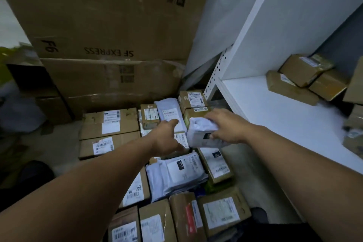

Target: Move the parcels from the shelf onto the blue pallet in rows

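My right hand (225, 126) grips a white plastic mailer parcel (198, 133) from above and holds it over the parcels laid out below. My left hand (167, 137) reaches in beside the mailer's left edge, thumb up; whether it touches the mailer I cannot tell. Under both hands lie rows of brown cardboard boxes (109, 122) and white mailers (182, 171) with shipping labels; the pallet beneath them is hidden. At the right, the white shelf (275, 108) still carries several brown parcels (302, 73) towards its back.
Large cardboard cartons (110, 31) marked SF EXPRESS stand stacked behind the parcel rows. A perforated white shelf post (214, 78) rises at the shelf's left corner. More boxes (353, 124) sit at the far right edge of the shelf.
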